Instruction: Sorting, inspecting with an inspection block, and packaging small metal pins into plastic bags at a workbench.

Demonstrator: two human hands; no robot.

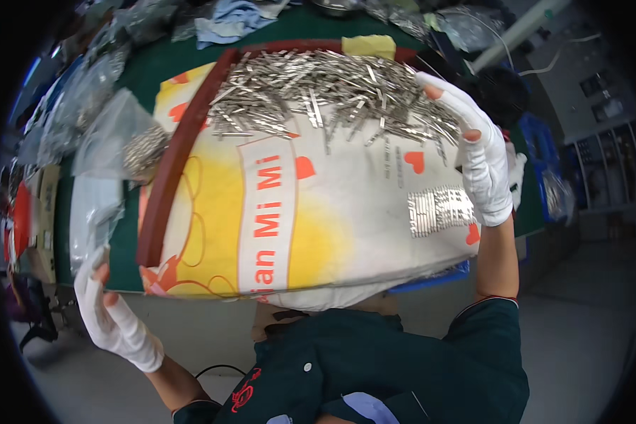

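Observation:
My right hand, in a white glove with bare fingertips, reaches along the right end of a heap of thin silvery metal strips. Its fingers are stretched out, and I see nothing gripped in them. Below it, a block of short metal pieces in neat rows lies on the printed cloth. My left hand, gloved the same way, is at the table's front left edge with fingers and thumb apart. Its fingertips are by the lower end of a clear plastic bag; I cannot tell whether they touch it.
A dark red wooden rail borders the cloth on the left and continues behind the heap. Left of it stands a clear bag of metal pieces. A yellow cloth lies on the back rail. Blue crates stand at the right.

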